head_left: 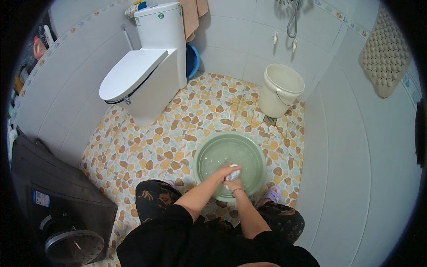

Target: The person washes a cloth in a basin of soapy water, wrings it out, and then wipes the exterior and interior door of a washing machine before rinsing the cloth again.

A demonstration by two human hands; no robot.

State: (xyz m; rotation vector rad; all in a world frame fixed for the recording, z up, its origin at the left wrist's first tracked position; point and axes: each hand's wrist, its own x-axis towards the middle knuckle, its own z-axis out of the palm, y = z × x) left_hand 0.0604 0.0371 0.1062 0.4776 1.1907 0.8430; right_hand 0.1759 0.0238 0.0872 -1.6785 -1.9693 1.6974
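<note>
A bunched white cloth [233, 175] is gripped between my two hands, above the near half of a green plastic basin [196, 160]. My left hand [227, 171] closes around its upper part, with a bit of white showing past the fingers. Just below, my right hand [235, 184] grips the lower end; a bracelet [238, 190] circles that wrist. Shallow clear water [245, 157] lies in the basin. What kind of cloth it is I cannot tell, as my fingers cover much of it.
A cream bucket [278, 96] stands by a floor drain [270, 120]. The toilet [140, 76] is at the far left, with a blue basin [192, 61] behind it. A dark front-loading washing machine [66, 200] stands near left. A bath mat [387, 53] hangs on the right wall.
</note>
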